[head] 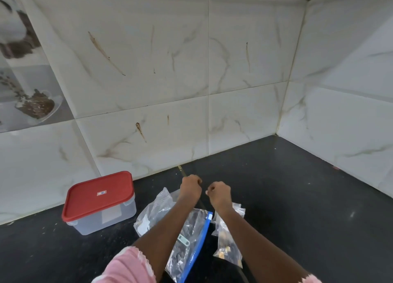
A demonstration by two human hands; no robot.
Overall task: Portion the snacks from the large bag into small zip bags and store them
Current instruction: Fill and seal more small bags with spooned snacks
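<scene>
- The left hand [190,187] and right hand [219,192] are curled with their backs to the camera; what they pinch cannot be told.
- The large zip bag [191,223] is partly under the left forearm and cut off at the bottom edge.
- The label [101,193] on the red lid [85,199] is too small to read.

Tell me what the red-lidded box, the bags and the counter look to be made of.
The box is translucent frosted plastic with hazy see-through walls; its lid is opaque red plastic, mildly glossy. The large bag and small bag are thin clear film, crinkled and glinting. The counter looks like dark polished stone, perhaps granite: speckled, reflective.
</scene>
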